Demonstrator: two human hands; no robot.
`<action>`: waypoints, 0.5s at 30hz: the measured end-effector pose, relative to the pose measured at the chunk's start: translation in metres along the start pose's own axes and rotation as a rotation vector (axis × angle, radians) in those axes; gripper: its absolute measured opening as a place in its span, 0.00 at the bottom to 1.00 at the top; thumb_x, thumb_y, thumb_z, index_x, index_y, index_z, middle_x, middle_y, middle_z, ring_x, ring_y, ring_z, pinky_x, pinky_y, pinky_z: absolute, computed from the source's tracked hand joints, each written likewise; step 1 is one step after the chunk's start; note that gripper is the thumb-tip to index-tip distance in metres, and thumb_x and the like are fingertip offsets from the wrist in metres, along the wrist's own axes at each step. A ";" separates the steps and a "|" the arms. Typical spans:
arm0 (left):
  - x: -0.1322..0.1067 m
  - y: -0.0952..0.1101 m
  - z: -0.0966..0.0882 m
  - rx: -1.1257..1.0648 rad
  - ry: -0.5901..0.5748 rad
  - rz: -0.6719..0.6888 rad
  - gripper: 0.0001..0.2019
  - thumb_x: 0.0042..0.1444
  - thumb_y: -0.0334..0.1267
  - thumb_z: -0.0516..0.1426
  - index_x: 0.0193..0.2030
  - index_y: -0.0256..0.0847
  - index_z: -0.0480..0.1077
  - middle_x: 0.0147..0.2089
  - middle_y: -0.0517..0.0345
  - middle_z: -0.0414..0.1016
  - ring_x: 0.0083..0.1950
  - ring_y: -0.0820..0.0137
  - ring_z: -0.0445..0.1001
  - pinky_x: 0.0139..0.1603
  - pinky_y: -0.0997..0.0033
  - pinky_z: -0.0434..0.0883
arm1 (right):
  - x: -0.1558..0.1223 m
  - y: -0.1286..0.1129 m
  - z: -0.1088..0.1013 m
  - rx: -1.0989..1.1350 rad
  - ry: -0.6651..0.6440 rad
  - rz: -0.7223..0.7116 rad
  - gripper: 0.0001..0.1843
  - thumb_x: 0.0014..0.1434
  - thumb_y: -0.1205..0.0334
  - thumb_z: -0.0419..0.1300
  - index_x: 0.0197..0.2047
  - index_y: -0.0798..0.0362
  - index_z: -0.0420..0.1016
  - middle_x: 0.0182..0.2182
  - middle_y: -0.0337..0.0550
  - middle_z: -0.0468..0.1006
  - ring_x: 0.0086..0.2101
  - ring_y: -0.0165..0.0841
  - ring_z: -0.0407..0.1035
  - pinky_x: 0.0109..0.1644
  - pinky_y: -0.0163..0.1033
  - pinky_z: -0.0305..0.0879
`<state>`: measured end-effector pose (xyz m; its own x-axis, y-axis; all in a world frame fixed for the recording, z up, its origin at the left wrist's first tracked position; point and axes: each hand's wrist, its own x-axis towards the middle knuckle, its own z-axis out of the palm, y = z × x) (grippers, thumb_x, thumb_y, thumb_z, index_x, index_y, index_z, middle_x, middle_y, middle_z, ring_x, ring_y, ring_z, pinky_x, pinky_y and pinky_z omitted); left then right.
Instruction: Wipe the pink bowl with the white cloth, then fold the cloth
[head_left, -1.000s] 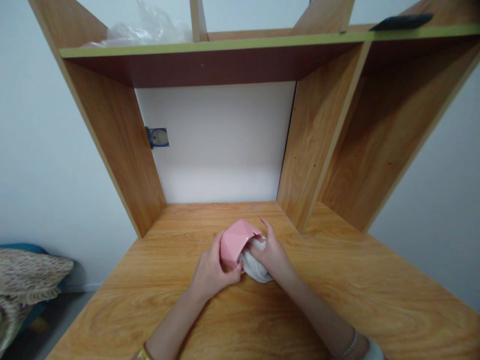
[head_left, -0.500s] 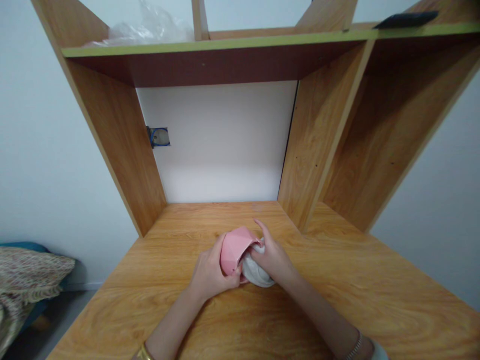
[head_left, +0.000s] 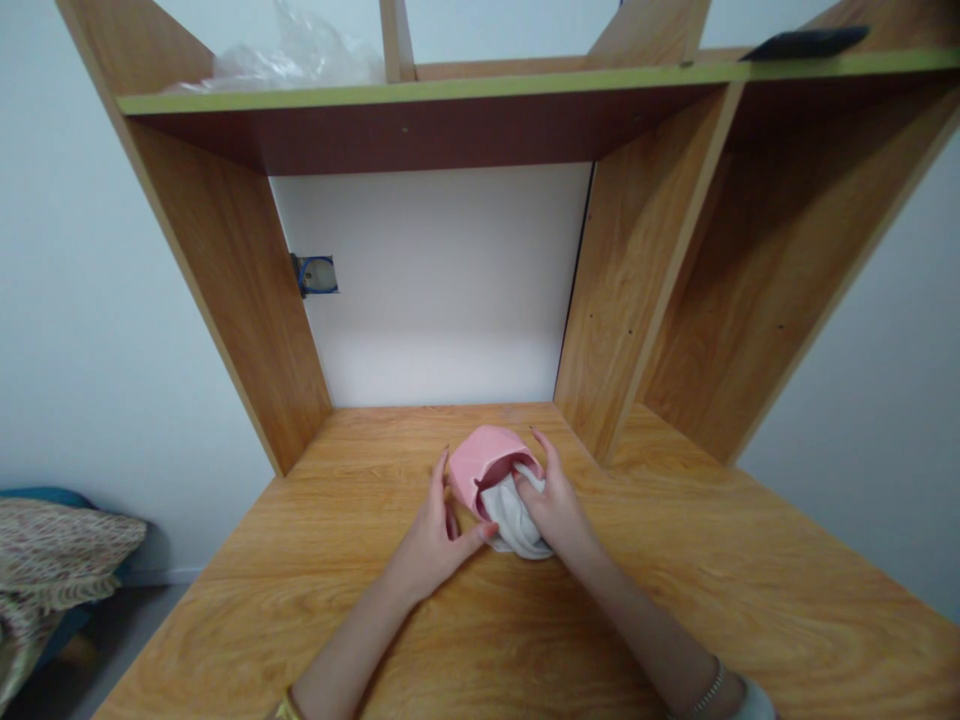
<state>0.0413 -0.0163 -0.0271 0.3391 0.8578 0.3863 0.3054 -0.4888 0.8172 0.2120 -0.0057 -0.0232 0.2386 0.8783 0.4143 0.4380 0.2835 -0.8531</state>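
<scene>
Centrally, on a wooden bench (head_left: 675, 600), two bare hands work on a small pink cup (head_left: 480, 462). The cup is tipped on its side between the two sets of fingers, its mouth turned toward the person and to the right. The left hand (head_left: 435, 525) cradles it: the fingers (head_left: 439, 480) lie flat against the cup's left wall and the thumb reaches underneath, so the cup is held rather than squeezed. The right hand (head_left: 559, 510) is closed on a bunched white cloth (head_left: 514, 515), pressing part of it into the cup's mouth while the rest spills out below the fingertips, resting on the bench. To wipe well here, it seems best to hold the cup firm with the left hand, push the cloth down to the bottom, and turn it around the inner wall, since a light cup could slip or roll. The cup looks matte, pale pink and smooth, with a darker shadowed interior; whether it is plastic or ceramic cannot be told. Beyond the fingers rises a wooden shelf unit (head_left: 622, 300), with a clear plastic bag (head_left: 300, 55) on its top shelf.
</scene>
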 end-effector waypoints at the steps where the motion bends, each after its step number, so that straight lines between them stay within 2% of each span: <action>1: 0.000 0.000 0.001 -0.006 -0.028 0.002 0.41 0.50 0.47 0.56 0.62 0.38 0.34 0.49 0.44 0.64 0.35 0.68 0.70 0.36 0.65 0.69 | 0.001 0.001 0.001 0.041 0.011 0.003 0.33 0.50 0.66 0.50 0.59 0.53 0.47 0.45 0.46 0.68 0.43 0.34 0.65 0.49 0.43 0.59; 5: -0.002 0.004 0.001 -0.012 -0.115 0.008 0.32 0.55 0.46 0.51 0.60 0.37 0.38 0.39 0.54 0.67 0.30 0.72 0.67 0.33 0.69 0.68 | 0.001 0.001 0.006 0.215 -0.004 0.010 0.33 0.49 0.65 0.52 0.58 0.54 0.47 0.46 0.48 0.67 0.44 0.33 0.65 0.50 0.42 0.60; 7: -0.003 0.006 0.000 0.017 -0.088 0.007 0.29 0.54 0.45 0.51 0.58 0.37 0.43 0.37 0.57 0.66 0.33 0.71 0.67 0.36 0.69 0.67 | 0.000 0.002 0.009 0.220 -0.015 0.022 0.34 0.48 0.65 0.53 0.58 0.54 0.47 0.43 0.47 0.69 0.42 0.33 0.66 0.49 0.42 0.61; 10: -0.003 0.007 -0.001 0.081 0.001 0.008 0.26 0.51 0.43 0.54 0.53 0.38 0.48 0.38 0.56 0.66 0.37 0.70 0.67 0.40 0.67 0.66 | -0.001 0.007 0.014 0.201 -0.032 0.046 0.36 0.46 0.66 0.55 0.58 0.54 0.46 0.39 0.44 0.71 0.39 0.33 0.68 0.46 0.42 0.63; 15: -0.003 0.010 -0.002 0.164 0.060 0.044 0.25 0.47 0.39 0.56 0.50 0.39 0.50 0.37 0.57 0.66 0.35 0.70 0.68 0.38 0.68 0.67 | 0.000 0.010 0.016 0.169 -0.045 0.044 0.42 0.44 0.63 0.60 0.59 0.54 0.43 0.34 0.41 0.72 0.36 0.34 0.69 0.42 0.42 0.65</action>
<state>0.0419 -0.0235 -0.0189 0.3033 0.8404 0.4492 0.4339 -0.5414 0.7201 0.2028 0.0033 -0.0371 0.2133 0.9067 0.3638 0.2756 0.3014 -0.9128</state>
